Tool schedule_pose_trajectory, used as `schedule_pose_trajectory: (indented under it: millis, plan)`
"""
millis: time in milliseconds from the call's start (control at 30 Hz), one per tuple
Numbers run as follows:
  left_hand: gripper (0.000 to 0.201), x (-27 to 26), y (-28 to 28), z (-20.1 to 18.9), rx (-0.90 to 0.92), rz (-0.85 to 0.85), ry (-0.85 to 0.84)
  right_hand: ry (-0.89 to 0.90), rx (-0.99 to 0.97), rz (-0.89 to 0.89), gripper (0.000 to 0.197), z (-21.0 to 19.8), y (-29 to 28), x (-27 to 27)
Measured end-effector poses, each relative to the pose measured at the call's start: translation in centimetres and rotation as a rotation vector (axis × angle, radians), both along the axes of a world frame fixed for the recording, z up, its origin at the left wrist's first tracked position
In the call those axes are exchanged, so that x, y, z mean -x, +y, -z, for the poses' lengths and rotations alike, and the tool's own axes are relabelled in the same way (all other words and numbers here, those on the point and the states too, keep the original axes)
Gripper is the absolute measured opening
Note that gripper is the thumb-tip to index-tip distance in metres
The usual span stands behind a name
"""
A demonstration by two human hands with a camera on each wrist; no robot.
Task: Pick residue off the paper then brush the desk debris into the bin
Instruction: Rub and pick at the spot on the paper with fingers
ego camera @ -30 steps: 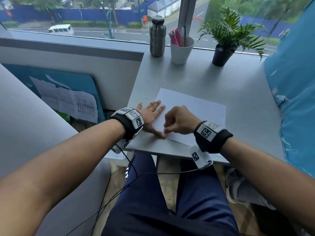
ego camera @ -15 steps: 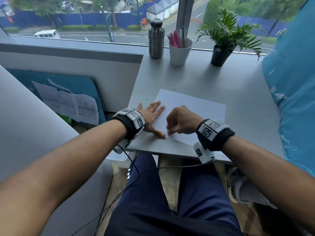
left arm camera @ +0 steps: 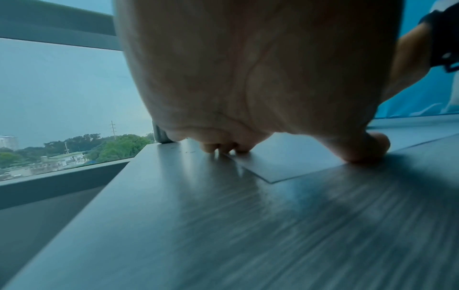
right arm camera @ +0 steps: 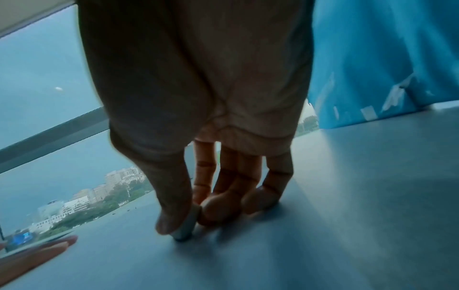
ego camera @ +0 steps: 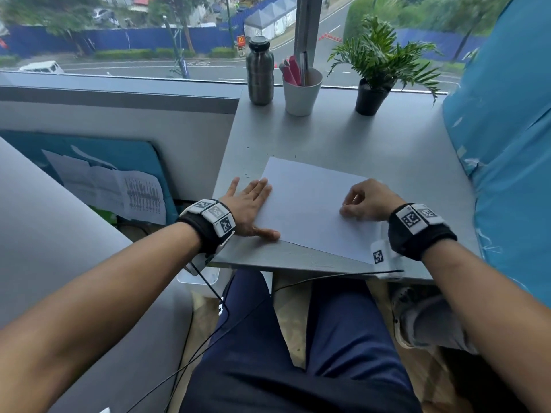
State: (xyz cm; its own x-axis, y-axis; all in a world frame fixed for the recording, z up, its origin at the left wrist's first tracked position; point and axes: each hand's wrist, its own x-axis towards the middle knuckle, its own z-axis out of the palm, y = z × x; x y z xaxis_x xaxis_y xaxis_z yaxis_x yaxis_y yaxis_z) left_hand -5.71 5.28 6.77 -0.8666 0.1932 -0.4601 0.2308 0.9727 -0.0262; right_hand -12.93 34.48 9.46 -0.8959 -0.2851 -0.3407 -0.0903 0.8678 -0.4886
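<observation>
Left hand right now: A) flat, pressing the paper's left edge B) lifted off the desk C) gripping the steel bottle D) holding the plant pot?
A: the left hand lies flat with fingers straight, its fingertips and thumb on the left edge of the paper on the desk.

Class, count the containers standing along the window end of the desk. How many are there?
3: the metal bottle on the left, the white cup of pens beside it, and the black plant pot on the right.
</observation>
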Motion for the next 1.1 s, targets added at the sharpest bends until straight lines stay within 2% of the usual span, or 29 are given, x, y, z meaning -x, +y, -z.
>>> schedule_pose_trajectory:
  millis: [100,167,200,267,333,400,500,633,700,767,867,933,1033,1100]
  plan:
    - [0.129,-0.8,0.3,-0.5,0.066,-0.100,0.021,0.011,0.013,0.010,0.011,0.3,-0.3,0.0]
    - [0.125,-1.6,1.2,-1.0,0.038,-0.140,0.071,0.011,0.014,0.018,0.011,0.4,-0.5,0.1]
    - [0.121,-2.2,1.9,-1.2,0.015,-0.105,0.108,0.010,0.016,0.020,0.011,0.4,-0.5,0.1]
    - [0.110,-3.7,3.9,-1.2,-0.053,0.069,0.130,0.012,0.018,0.016,0.010,0.5,-0.3,0.0]
    - [0.101,-5.3,6.2,-0.6,-0.130,0.272,0.071,0.022,0.025,0.011,0.010,0.7,-0.1,0.1]
    - [0.095,-6.5,7.5,0.3,-0.162,0.370,-0.011,0.031,0.028,0.010,0.011,0.9,-0.1,0.1]
    - [0.094,-6.6,6.2,0.6,-0.176,0.270,-0.064,0.036,0.029,0.011,0.011,0.9,-0.1,0.0]
    - [0.116,-5.7,2.1,-0.2,-0.061,-0.028,-0.057,0.049,0.020,0.012,0.013,0.9,-0.1,0.0]
    - [0.119,-5.5,1.4,-0.5,0.007,-0.134,-0.025,0.056,0.017,0.011,0.014,1.0,-0.1,0.1]
    - [0.114,-5.9,2.6,-0.6,-0.024,-0.068,0.026,0.056,0.019,0.007,0.014,1.1,-0.1,0.1]
    - [0.100,-6.9,6.9,-0.3,-0.134,0.272,0.035,0.054,0.017,0.009,0.015,1.1,0.0,0.2]
    - [0.091,-7.3,9.0,0.2,-0.164,0.385,-0.027,0.057,0.015,0.003,0.016,1.1,0.0,0.2]
    - [0.082,-6.2,8.2,0.7,-0.227,0.300,-0.113,0.056,0.020,-0.001,0.015,1.0,-0.1,0.2]
    - [0.087,-5.1,5.7,0.5,-0.223,0.197,-0.098,0.056,0.019,0.007,0.015,1.1,0.0,0.2]
